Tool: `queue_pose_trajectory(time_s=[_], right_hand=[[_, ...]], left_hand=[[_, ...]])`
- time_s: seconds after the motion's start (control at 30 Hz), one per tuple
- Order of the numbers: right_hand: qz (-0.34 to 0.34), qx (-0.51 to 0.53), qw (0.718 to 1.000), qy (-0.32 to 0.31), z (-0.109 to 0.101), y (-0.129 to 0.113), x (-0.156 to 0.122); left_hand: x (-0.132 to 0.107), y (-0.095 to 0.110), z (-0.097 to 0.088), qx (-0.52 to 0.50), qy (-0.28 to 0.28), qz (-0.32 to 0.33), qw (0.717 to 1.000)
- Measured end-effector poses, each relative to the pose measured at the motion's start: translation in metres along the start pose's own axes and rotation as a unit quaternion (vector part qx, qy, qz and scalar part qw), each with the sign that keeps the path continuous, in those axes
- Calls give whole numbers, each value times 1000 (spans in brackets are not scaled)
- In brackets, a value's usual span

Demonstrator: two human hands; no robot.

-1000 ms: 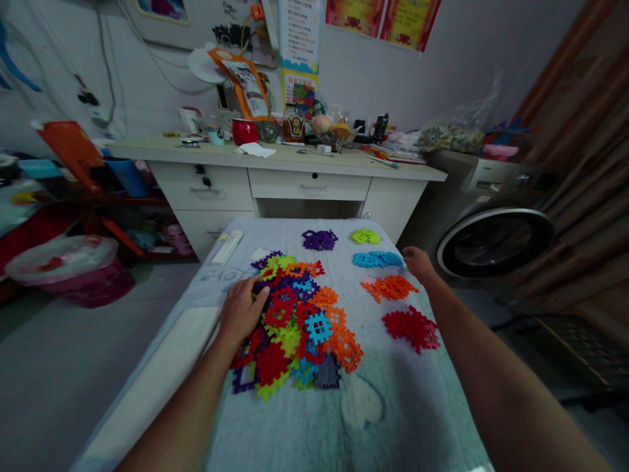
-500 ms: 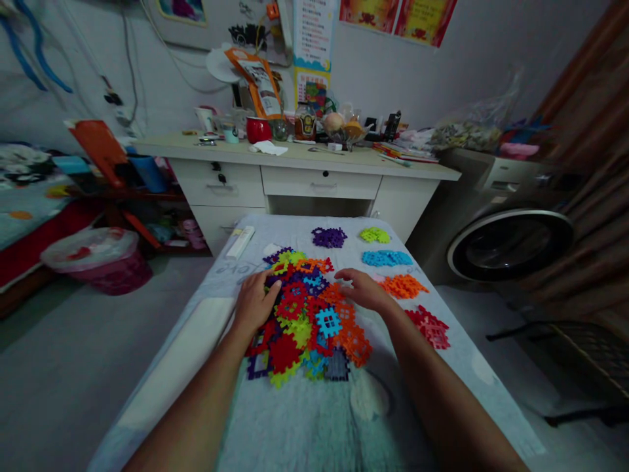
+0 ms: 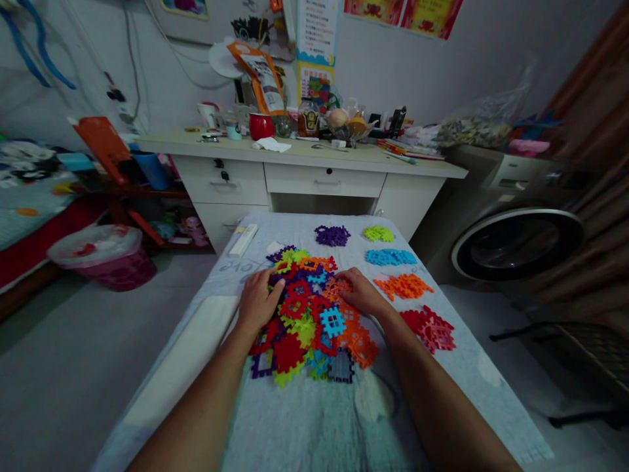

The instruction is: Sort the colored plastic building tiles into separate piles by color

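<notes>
A mixed heap of notched plastic building tiles [image 3: 299, 328] in red, orange, yellow-green, blue and purple covers the middle of the cloth. Against its left side rests my left hand [image 3: 259, 296], thumb apart from the fingers, holding nothing I can see. At the heap's right edge, my right hand [image 3: 361, 292] has its fingers bent and pinched on an orange tile [image 3: 336, 288]; the fingertips are partly hidden. A light blue windowed tile [image 3: 333, 322] lies on top, just below that hand.
Single-colour piles stand beyond and right of the heap: purple [image 3: 332, 235], yellow-green [image 3: 378, 233], blue [image 3: 390, 257], orange [image 3: 403, 286] and red [image 3: 430, 328]. A white box [image 3: 243, 240] lies far left on the cloth. Behind is a cluttered desk [image 3: 295, 154]; a washing machine [image 3: 515, 223] stands right.
My right hand has come down onto the heap's right edge, its fingers closing at an orange tile. My left hand stays against the heap. The view has shifted slightly.
</notes>
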State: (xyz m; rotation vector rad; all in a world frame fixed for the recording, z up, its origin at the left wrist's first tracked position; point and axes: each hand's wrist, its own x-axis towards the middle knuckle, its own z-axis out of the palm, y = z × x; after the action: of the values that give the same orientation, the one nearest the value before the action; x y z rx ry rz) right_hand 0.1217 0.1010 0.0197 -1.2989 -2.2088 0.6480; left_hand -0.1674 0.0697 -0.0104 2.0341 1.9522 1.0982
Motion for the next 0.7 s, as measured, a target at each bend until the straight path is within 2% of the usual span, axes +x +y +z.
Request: queue_pose_trajectory(time_s=[0.2, 0.37, 0.47, 0.57, 0.7], right_hand=[[-25, 42, 997, 52, 2, 1, 0], [9, 26, 996, 83, -7, 0, 1], [45, -8, 992, 114, -27, 3, -1], [92, -40, 985, 142, -57, 9, -10], [154, -96, 972, 148, -90, 23, -31]], left_hand=[[0, 0, 0, 2, 1, 0, 1000], [1, 1, -1, 4, 2, 4, 1000], [1, 1, 0, 4, 1, 7, 1000], [0, 0, 0, 5, -1, 6, 1000], [1, 0, 0, 2, -2, -2, 1000]])
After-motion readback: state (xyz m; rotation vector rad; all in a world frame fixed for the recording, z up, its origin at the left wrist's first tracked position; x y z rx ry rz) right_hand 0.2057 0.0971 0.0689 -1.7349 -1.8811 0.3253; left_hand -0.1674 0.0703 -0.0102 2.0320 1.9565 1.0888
